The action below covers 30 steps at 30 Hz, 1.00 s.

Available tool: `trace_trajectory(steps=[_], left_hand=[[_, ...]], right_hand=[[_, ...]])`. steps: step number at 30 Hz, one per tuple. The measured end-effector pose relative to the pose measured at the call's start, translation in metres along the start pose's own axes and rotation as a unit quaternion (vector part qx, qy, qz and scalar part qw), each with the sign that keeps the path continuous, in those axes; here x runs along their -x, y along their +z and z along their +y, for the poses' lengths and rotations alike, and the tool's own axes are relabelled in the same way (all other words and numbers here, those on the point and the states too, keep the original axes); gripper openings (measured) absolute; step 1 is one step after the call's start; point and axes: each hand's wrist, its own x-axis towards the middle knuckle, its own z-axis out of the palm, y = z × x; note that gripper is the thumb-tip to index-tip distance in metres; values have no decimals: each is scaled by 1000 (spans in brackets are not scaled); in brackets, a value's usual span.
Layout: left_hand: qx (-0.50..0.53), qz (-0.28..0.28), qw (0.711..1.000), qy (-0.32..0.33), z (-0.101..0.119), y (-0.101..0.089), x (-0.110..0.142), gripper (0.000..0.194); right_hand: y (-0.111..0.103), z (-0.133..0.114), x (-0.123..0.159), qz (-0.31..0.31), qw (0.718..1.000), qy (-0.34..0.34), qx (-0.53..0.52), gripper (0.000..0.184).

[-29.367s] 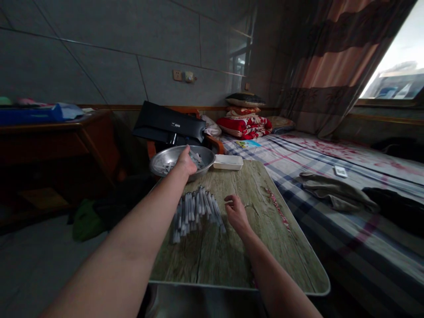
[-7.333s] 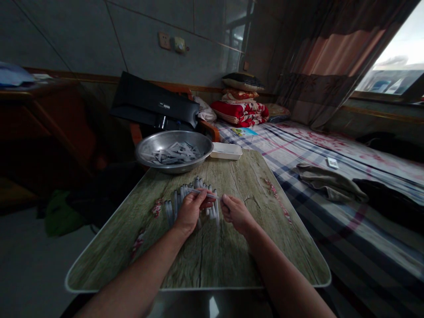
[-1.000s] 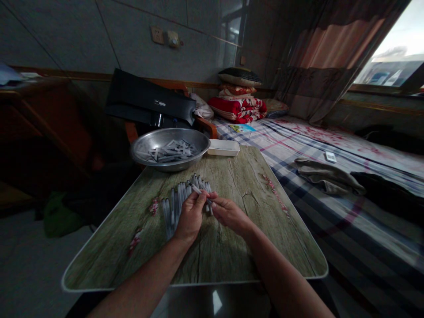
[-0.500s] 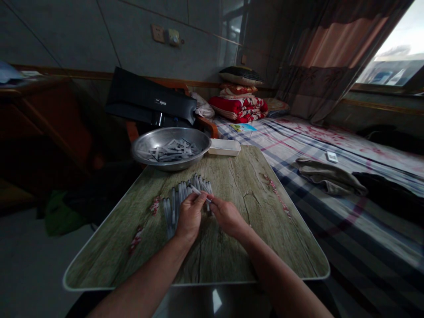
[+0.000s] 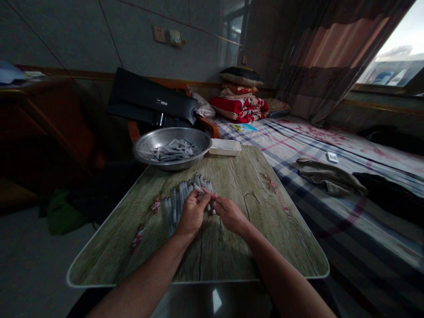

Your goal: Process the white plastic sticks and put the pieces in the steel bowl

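Gripping a slim white tube (image 5: 199,189), the left hand (image 5: 192,215) curls shut, right hand (image 5: 230,216) half-closed beside it (contact unclear).

Left hand (image 5: 194,215): 1
Right hand (image 5: 230,216): 1
Metal bowl (image 5: 172,164): 1
White tray (image 5: 225,148): 1
Table (image 5: 238,251): 1
Plastic tubes (image 5: 180,205): too many to count

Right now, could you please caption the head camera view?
Left hand and right hand pinch a slim tube above a bunch of tubes near a steel bowl.
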Motion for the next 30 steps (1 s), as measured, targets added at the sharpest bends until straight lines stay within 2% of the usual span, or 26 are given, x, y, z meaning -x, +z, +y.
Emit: trace_trajectory(steps=[3,9,15,19,21,23,27,30], left_hand=[[10,13,1000,2,-3,0,1,34],[81,50,995,-42,0,-1,-7,42],[92,81,992,-35,4,-6,-13,44],[67,90,991,-68,5,-5,-8,42],[60,66,992,-93,5,-4,-5,40],[56,19,989,-134,5,-3,-3,38],[42,-90,974,-205,7,-3,1,37],[19,-140,963,-228,10,-3,4,46]], right_hand=[[0,-1,-1,-2,1000,11,-22,34],[-4,3,-2,-41,988,12,-151,32],[-10,4,-1,-23,975,103,-194,25],[-11,7,-4,12,950,166,-266,27],[-12,7,-5,48,938,166,-302,21],[-13,7,-6,74,930,165,-320,15],[-12,10,-7,96,927,165,-323,39],[-12,16,-7,111,933,171,-297,52]])
